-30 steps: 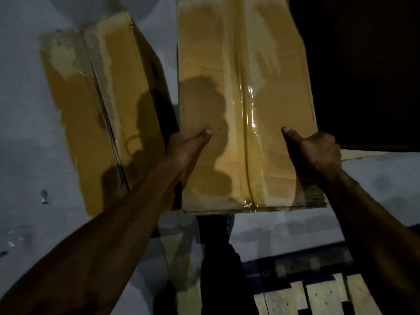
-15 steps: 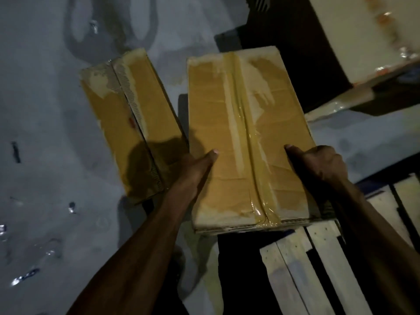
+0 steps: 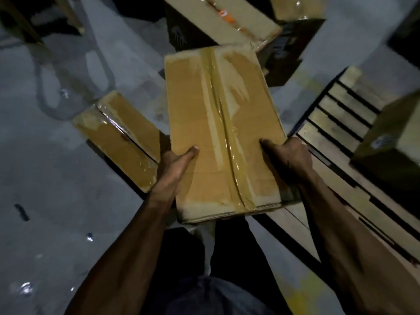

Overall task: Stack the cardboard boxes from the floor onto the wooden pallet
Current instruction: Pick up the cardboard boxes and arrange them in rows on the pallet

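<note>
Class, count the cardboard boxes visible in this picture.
5: held box, floor box left, two behind, one on the pallet. More may be hidden.

Just one camera here, worn on the person's head, wide-angle, aimed forward and steeply down. It's close in: both forearms run up from the bottom edge to the left hand [image 3: 176, 164] and right hand [image 3: 289, 155], which sit about mid-frame on the taped box [image 3: 218, 123]. Past them the view takes in the floor [image 3: 45, 178] on the left and the wooden pallet [image 3: 336, 123] on the right. Edges look a bit bent and blurry.
</note>
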`<state>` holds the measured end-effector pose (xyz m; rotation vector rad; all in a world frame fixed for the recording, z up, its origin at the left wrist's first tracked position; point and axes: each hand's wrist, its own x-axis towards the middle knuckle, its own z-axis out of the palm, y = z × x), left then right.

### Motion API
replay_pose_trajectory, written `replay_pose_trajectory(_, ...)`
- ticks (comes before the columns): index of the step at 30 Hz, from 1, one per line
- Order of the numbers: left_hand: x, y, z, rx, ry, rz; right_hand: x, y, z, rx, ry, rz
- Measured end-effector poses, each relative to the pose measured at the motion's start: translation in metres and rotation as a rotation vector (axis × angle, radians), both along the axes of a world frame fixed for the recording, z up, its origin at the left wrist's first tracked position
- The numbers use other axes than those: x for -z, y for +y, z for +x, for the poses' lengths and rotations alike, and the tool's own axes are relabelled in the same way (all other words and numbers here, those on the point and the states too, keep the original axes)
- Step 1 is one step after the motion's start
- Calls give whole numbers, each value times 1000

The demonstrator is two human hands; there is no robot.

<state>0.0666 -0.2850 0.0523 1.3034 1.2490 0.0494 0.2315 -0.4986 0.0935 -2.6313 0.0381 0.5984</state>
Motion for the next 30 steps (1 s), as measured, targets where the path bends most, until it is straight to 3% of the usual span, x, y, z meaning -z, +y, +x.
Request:
replay_pose_trajectory(7,-103,-30,-18,173,-3,146,-92,-58,-64,201,-76,87)
replay_pose_trajectory(14,-171,-82,-16,370,30,274,-136,-128,-99,347,-89,133)
replay_pose_trajectory(21,-193,-160,30,574,35,368,-141,-214,-95,514,-140,179)
replay_pose_trajectory(30,-199,-275,138,683,-38,350,-154,-335,-20,661,-193,219)
